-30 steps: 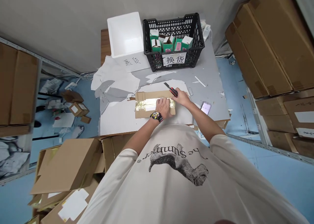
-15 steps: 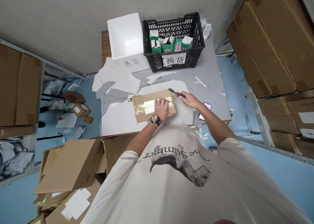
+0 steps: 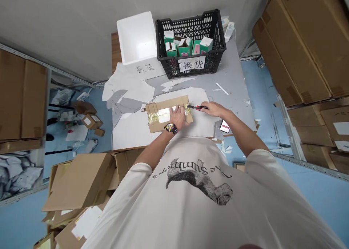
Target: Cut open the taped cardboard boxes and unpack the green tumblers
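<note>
My view: black crate's label [image 3: 192,64] says 换货, shirt [image 3: 199,205] reads "Summer" upside down. Left hand [image 3: 177,117] presses the taped cardboard box [image 3: 163,116] on the table [image 3: 234,85], fingers spread; right hand [image 3: 213,109]'s curled round the box cutter [image 3: 200,107], tip at the box's right end.

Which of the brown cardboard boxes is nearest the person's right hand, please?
The taped box on the table, under the left hand, with the knife at its right end; the other brown boxes are off the table.
</note>
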### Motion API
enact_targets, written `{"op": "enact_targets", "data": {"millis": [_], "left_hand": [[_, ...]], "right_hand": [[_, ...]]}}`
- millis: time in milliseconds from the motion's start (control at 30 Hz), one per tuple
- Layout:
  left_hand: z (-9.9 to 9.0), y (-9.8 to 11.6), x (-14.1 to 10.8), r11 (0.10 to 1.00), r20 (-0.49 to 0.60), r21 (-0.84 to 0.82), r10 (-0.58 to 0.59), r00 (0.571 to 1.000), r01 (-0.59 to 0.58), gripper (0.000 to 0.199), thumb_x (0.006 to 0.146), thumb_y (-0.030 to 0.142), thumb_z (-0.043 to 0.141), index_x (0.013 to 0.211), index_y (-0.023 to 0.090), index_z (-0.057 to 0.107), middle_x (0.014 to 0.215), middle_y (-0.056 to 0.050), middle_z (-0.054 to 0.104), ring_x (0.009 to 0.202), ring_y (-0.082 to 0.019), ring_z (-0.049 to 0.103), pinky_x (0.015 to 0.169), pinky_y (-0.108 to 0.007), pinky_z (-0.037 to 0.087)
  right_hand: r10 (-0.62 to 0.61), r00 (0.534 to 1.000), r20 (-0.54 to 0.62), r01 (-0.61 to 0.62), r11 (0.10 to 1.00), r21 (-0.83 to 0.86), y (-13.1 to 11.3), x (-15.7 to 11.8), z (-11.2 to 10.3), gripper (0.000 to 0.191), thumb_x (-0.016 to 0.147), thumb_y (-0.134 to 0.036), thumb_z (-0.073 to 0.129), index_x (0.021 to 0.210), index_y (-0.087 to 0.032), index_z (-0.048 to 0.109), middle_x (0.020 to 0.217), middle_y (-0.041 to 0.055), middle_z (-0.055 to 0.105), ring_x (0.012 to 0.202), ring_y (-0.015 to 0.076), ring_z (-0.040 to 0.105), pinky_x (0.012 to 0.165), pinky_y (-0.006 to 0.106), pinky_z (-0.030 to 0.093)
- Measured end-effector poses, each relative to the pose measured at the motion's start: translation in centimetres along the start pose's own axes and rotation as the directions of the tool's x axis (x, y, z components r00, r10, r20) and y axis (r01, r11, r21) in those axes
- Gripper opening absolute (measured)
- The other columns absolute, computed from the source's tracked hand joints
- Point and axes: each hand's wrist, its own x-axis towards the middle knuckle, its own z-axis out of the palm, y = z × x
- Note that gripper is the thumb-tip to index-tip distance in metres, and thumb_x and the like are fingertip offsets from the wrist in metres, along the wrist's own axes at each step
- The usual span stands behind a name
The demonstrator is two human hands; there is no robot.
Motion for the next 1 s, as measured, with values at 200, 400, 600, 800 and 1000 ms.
{"op": "enact_targets", "data": {"millis": [200,400,600,800,1000], "left_hand": [[0.0,-0.2,0.5,1.000,0.017,0.010,0.000,1.000,0.000,0.119,0.083,0.048,0.097,0.184,0.016,0.044,0.187,-0.030,0.049,0.178,-0.055,0.039,0.144,-0.081,0.023],[0.3,-0.7,0.6,1.000,-0.027,-0.003,0.022,0.999,-0.022,0.122,0.083,0.051,0.097,0.186,0.014,0.041,0.183,-0.031,0.054,0.177,-0.053,0.042,0.145,-0.077,0.023],[-0.6,-3.2,0.3,0.991,-0.024,-0.101,0.088,0.996,-0.090,0.107,0.099,0.061,0.080,0.188,0.017,0.038,0.191,-0.023,0.046,0.182,-0.041,0.039,0.148,-0.062,0.027],[-1.7,-6.6,1.3,0.992,-0.140,-0.097,-0.096,0.986,0.083,0.087,0.109,0.056,0.063,0.189,0.025,0.043,0.198,-0.015,0.037,0.184,-0.041,0.032,0.147,-0.065,0.029],[-2.5,-8.0,3.3,0.995,-0.090,-0.086,-0.065,0.994,0.057,0.088,0.103,0.060,0.076,0.184,0.034,0.054,0.191,-0.012,0.050,0.177,-0.042,0.044,0.146,-0.065,0.030]], "right_hand": [[0.087,0.984,0.157,-0.090,0.996,0.012,-0.4,1.1,-2.0,0.027,0.106,-0.050,0.076,0.114,-0.026,0.085,0.086,0.0028,0.078,0.071,0.0211,0.063,0.073,0.031,0.043],[0.090,0.956,0.280,-0.120,0.989,0.092,-1.4,0.3,-2.0,0.031,0.106,-0.051,0.076,0.117,-0.025,0.085,0.082,0.0032,0.073,0.060,0.0199,0.059,0.067,0.033,0.047],[0.182,0.971,0.153,-0.199,0.974,0.107,2.4,-3.7,-2.1,0.047,0.112,-0.060,0.063,0.135,-0.025,0.085,0.084,0.0043,0.076,0.067,0.0235,0.065,0.067,0.032,0.049],[0.164,0.960,-0.225,-0.138,0.982,0.129,1.8,-5.1,0.1,0.060,0.122,-0.048,0.038,0.166,-0.029,0.073,0.129,0.0110,0.085,0.097,0.0301,0.077,0.090,0.039,0.059],[0.044,0.987,-0.156,-0.069,0.985,-0.159,-2.7,-4.0,3.0,0.063,0.119,-0.041,0.051,0.181,-0.038,0.060,0.141,0.0126,0.076,0.118,0.0332,0.076,0.098,0.039,0.059]]}}
